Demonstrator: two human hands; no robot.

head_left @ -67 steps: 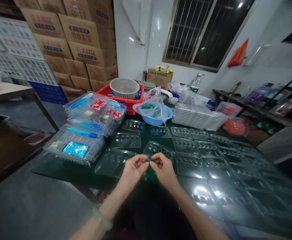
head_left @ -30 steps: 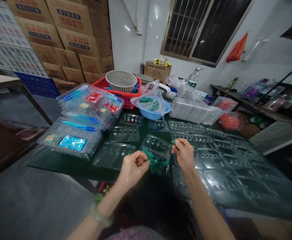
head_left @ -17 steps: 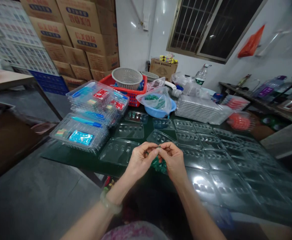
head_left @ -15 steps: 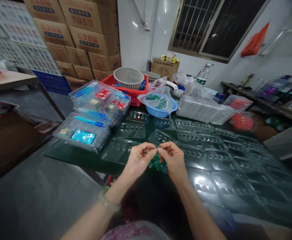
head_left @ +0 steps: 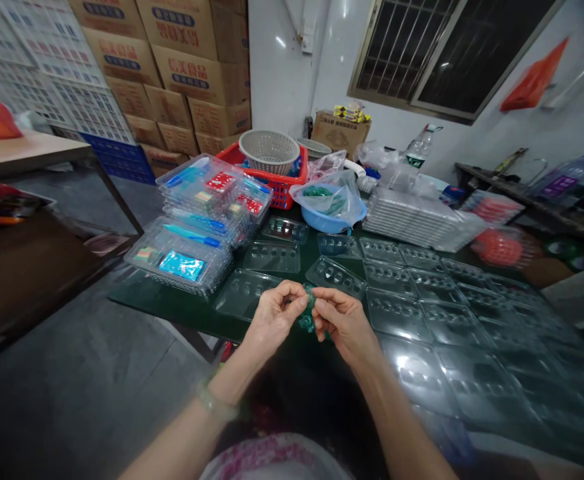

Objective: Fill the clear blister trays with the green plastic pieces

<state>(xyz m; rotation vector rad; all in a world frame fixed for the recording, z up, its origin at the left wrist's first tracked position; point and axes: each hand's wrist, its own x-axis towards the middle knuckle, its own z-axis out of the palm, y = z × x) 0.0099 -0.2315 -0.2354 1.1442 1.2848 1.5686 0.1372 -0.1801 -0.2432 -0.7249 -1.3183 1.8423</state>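
While both my left hand and right hand pinch the small green pieces at the counter's near edge, a loose grip could drop one off it.

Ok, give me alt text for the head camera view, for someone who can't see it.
A person's left hand and right hand meet over a dark table, pinching small green pieces between the fingertips. Clear plastic blister trays cover the table, with stacked filled packs at left and a blue bowl behind.
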